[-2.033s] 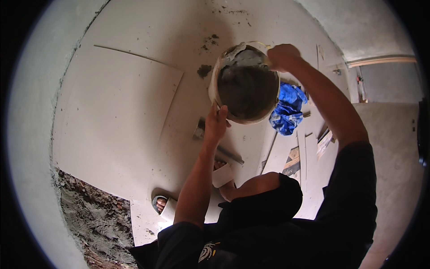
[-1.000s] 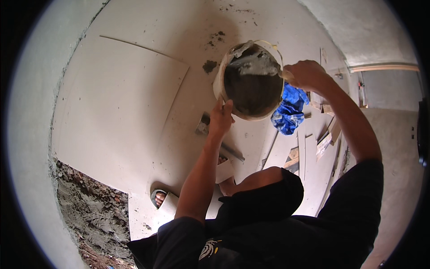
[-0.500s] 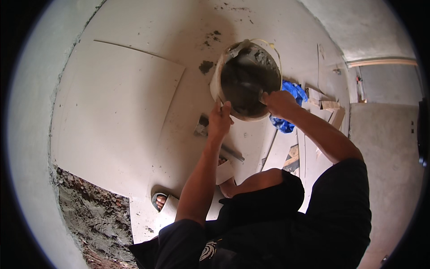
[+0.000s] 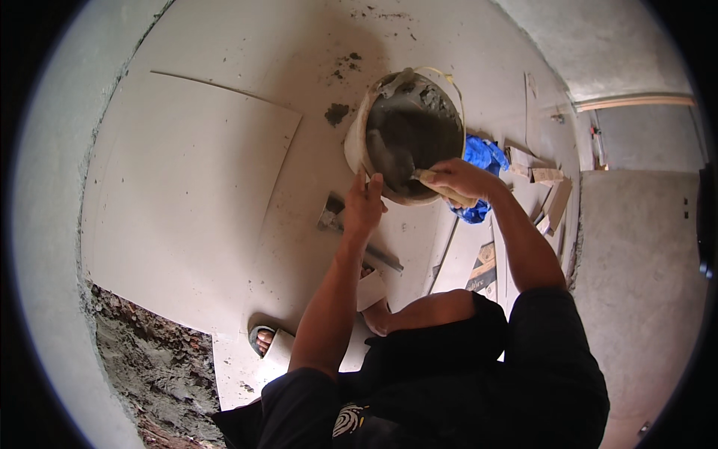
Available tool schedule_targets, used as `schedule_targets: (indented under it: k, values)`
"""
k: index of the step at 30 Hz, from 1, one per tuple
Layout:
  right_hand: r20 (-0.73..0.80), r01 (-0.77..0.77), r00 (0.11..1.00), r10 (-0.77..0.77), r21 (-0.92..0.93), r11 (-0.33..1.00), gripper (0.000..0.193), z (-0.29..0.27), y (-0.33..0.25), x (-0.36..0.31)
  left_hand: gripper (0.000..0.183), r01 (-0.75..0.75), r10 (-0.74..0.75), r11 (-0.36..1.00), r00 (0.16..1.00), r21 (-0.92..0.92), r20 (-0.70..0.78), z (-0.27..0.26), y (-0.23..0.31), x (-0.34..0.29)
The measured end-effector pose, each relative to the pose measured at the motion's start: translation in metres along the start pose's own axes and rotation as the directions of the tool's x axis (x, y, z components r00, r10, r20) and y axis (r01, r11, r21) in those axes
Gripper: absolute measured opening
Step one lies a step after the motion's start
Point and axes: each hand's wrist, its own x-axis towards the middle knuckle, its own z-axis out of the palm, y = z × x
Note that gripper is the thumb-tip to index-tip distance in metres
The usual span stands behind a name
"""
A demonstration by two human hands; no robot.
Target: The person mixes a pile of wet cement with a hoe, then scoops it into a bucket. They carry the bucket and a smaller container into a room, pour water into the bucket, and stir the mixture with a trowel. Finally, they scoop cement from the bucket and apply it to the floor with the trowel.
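While the left hand (image 4: 364,203) steadies the bucket (image 4: 354,150), the right hand (image 4: 465,182) works a trowel (image 4: 458,198) in grey mix (image 4: 430,131)

Far left of bucket, near side: rough dirt patch (image 4: 153,359). Left of bucket: pale board (image 4: 187,165) on the floor. Just left of bucket, slightly far side: grey lumps (image 4: 336,114). Near side of bucket: dark-handled tool (image 4: 385,258) lying flat, partly behind the forearm.

Left grip: fingers closed at bucket's near-left rim, apparently pinching it. Bucket sits on the floor, mouth up; exact tilt unclear. Right grip: wrapped round the trowel's wooden handle, over bucket's near-right rim; coated blade inside bucket, against the mix.

Right of bucket: crumpled blue sheet (image 4: 485,153), partly behind the right hand; farther right, wood offcuts (image 4: 555,206).

Risks (judgement): if the left grip slips on a smeared rim, bucket could swing or tip under a hard trowel push. Overloaded blade could drop mix outside bucket. Right knuckles, so near the rim, could scrape it if the trowel jerks. Dark-handled tool could trip a foot stepping toward bucket.
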Motion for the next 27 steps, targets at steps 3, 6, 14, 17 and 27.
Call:
schedule_targets:
  k: [3, 6, 14, 17, 27]
  values:
    - [-0.045, 0.006, 0.999, 0.0, 0.133, 0.991, 0.039, -0.004, 0.008, 0.008, 0.067, -0.034, 0.034, 0.999, 0.999, 0.033, -0.007, -0.002, -0.003, 0.0]
    - [-0.151, 0.089, 0.984, -0.099, -0.067, 0.994, 0.037, -0.02, 0.001, 0.005, 0.069, 0.001, 0.0, 0.999, 1.0, 0.033, -0.017, -0.005, -0.005, 0.002]
    - [-0.118, -0.137, 0.986, 0.118, -0.167, 0.976, 0.034, -0.053, -0.017, -0.016, 0.069, -0.023, 0.023, 1.0, 1.0, -0.017, 0.016, -0.008, -0.006, 0.004]
    - [-0.085, -0.11, 0.992, 0.097, -0.171, 0.979, 0.037, -0.045, -0.01, 0.016, 0.066, -0.016, 0.016, 1.0, 1.0, -0.015, 0.002, -0.008, -0.003, 0.002]
    - [-0.217, -0.179, 0.974, -0.068, -0.916, 0.358, 0.039, -0.066, -0.026, 0.009, 0.047, 0.003, -0.003, 1.0, 1.0, 0.014, 0.002, -0.007, 0.003, 0.0]
